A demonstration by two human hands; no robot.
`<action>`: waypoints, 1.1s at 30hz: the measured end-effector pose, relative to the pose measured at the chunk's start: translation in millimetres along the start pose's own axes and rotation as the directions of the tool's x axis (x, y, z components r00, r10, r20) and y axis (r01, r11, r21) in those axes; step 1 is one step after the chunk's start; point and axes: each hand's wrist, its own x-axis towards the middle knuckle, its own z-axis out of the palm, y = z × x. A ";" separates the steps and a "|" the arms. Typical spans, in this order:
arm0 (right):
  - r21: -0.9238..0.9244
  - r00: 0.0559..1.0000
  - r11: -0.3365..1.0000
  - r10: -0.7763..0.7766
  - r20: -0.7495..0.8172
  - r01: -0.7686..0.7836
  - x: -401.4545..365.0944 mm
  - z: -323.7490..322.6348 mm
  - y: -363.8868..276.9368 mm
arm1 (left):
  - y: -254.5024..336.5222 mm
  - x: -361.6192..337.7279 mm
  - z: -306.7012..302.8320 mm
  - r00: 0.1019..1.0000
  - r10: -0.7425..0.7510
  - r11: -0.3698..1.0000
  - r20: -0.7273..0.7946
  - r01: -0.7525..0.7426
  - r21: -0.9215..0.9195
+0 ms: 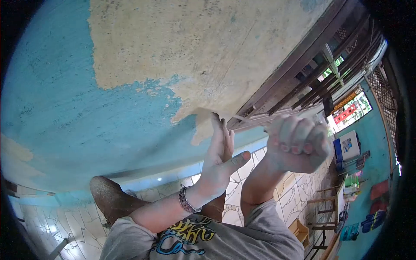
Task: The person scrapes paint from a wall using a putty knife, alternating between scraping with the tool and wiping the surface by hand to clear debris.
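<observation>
In front of me is a wall (117,117) with blue paint over a bare beige patch (173,43), the paint's edge ragged and flaking. My left hand (221,160) reaches up with its fingers stretched out, fingertips right at the wall near the ragged edge, thumb apart. A beaded bracelet (188,200) circles that wrist. Raised to the right, my right hand (299,141) is closed in a fist around a thin, pale blade-like tool (245,119). The tool is blurred and points left toward the wall and my left fingertips; its handle is hidden in the fist.
A dark wooden frame with slats (299,56) borders the wall on the upper right. Below lies a floor of irregular pale tiles (78,216). At the far right stand a cluttered table (340,203), a wooden box (299,232) and a blue basket (349,232).
</observation>
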 end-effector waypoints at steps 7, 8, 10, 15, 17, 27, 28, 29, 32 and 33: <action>-0.150 0.996 0.985 0.086 0.015 -0.082 -5.8 11.4 3.9 | -0.2 -4.8 -5.5 0.998 0.019 1.000 -0.063 -0.018 0.012; -0.133 0.998 0.991 0.026 0.059 -0.018 -1.7 12.4 -0.5 | -0.6 -0.2 -7.7 0.998 0.066 0.998 -0.012 -0.066 0.000; -0.135 0.999 0.990 0.044 0.014 -0.042 -2.8 16.4 2.9 | 0.8 8.7 -8.9 0.986 0.144 0.989 0.086 -0.141 -0.035; -0.070 0.999 0.997 0.022 -0.046 -0.025 8.8 14.0 -8.4 | 1.5 2.2 -1.8 0.998 0.059 0.998 0.001 -0.059 -0.035; -0.157 0.989 0.979 0.114 -0.098 -0.129 1.7 8.7 5.7 | 2.3 2.8 -2.1 0.999 0.018 0.997 -0.037 -0.021 -0.068; -0.218 0.962 0.941 0.229 -0.147 -0.257 -10.0 21.1 10.2 | 2.6 -3.0 -8.9 0.996 0.051 0.987 0.072 -0.039 -0.157; -0.190 0.977 0.963 0.171 -0.124 -0.192 -7.2 22.1 6.5 | 3.3 -1.7 -10.9 0.995 0.054 0.986 0.087 -0.040 -0.161; -0.159 0.988 0.979 0.113 -0.105 -0.129 -2.6 26.3 2.4 | 5.1 -1.3 -10.1 0.997 0.033 0.987 0.070 -0.022 -0.157; -0.287 0.985 0.943 0.149 -0.088 -0.168 3.0 30.1 2.4 | 14.8 -9.1 -2.2 0.999 -0.051 0.973 0.008 0.052 -0.223; -0.434 0.973 0.871 0.193 -0.130 -0.231 -5.5 24.1 11.6 | 20.7 -7.5 1.2 0.996 -0.091 0.953 0.007 0.089 -0.290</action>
